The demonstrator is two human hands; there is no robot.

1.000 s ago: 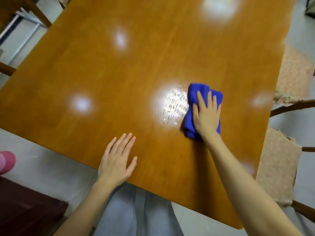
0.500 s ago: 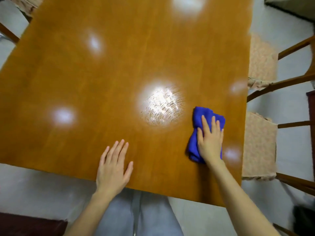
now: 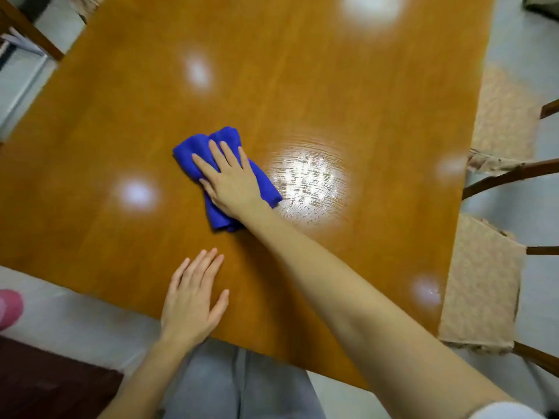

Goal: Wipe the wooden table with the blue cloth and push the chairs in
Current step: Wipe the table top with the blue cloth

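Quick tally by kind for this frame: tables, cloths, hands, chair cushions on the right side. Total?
wooden table: 1
blue cloth: 1
Hands: 2 (left hand, right hand)
Chair cushions on the right: 2 (upper chair cushion, lower chair cushion)
Total: 6

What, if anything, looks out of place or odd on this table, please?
Only a streaky, damp-looking smear on the table, just right of the cloth under the right hand; wipe lines show in the glare. Nothing looks spilled or damaged.
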